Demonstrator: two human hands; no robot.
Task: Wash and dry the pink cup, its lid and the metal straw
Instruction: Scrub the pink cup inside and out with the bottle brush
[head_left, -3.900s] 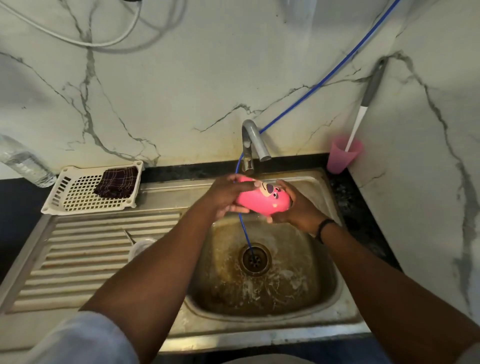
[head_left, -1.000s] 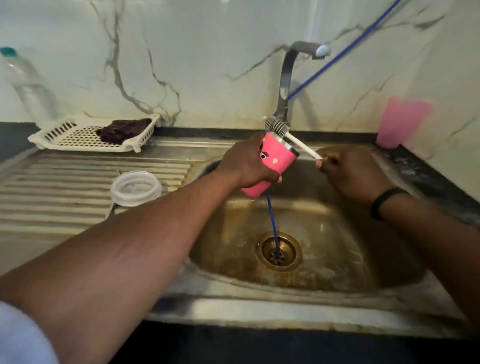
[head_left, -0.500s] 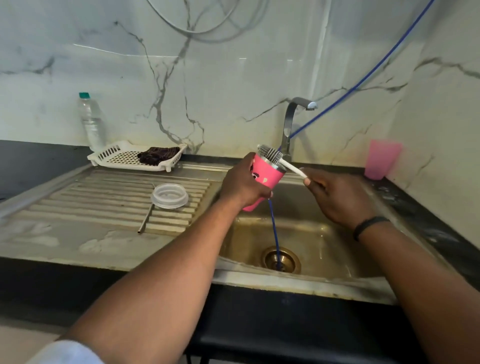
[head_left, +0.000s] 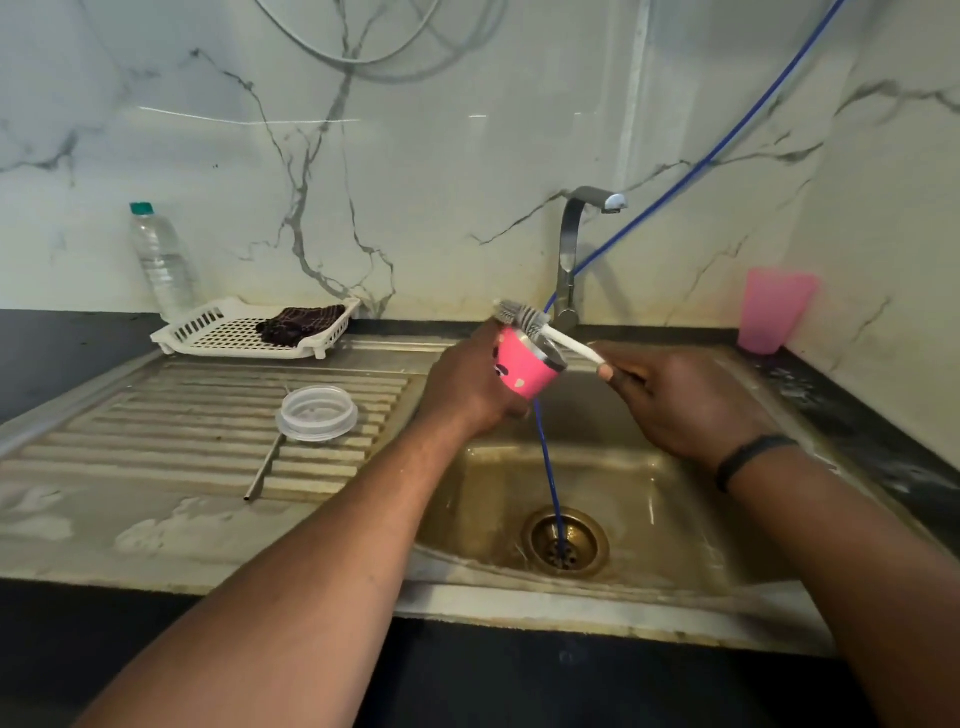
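Over the sink (head_left: 675, 571), the left hand (head_left: 467, 395) still grips the tilted pink cup (head_left: 524, 371) while the right hand (head_left: 675, 400) pinches the brush (head_left: 524, 318), its bristles apparently now above the rim. Lid (head_left: 317, 413) and straw (head_left: 262, 470) remain on the drainboard (head_left: 156, 426).

No text, label, brand or number can be read on anything here.

Pink cup (head_left: 525, 370) tilted over sink, clear lid (head_left: 317, 413), straw (head_left: 264, 469) on drainboard
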